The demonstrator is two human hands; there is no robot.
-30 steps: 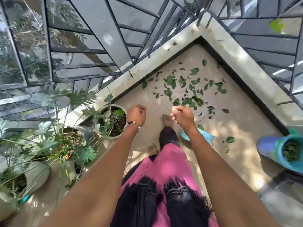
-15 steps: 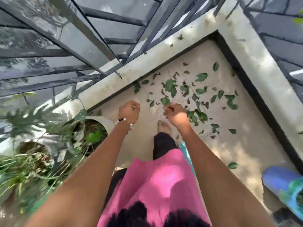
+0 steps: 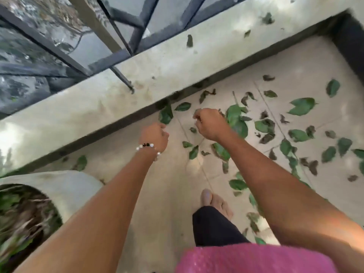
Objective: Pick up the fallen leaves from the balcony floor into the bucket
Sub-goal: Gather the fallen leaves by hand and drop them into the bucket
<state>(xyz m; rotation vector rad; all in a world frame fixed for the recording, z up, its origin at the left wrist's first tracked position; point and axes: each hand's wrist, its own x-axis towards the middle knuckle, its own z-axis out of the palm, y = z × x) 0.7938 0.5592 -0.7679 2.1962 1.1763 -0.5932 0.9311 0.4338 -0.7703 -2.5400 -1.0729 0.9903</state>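
Several green and dried leaves [image 3: 301, 106] lie scattered over the beige tiled balcony floor [image 3: 173, 184], mostly to the right and along the wall. My left hand [image 3: 155, 135], with a bead bracelet at the wrist, hovers with curled fingers just below a leaf [image 3: 166, 115] by the wall base. My right hand [image 3: 210, 124] is also curled into a fist, above a cluster of large leaves [image 3: 236, 121]. I see nothing held in either hand. The bucket is out of view.
A pale concrete parapet [image 3: 137, 75] with a dark metal railing [image 3: 118, 36] runs across the top. A white plant pot [image 3: 65, 186] stands at the lower left. My bare foot [image 3: 216, 203] is on the tiles among leaves.
I have leaned forward and down; the floor and leaves look much closer. Both hands moved toward the leaves by the wall. The bucket and blue item at the right have left the view.
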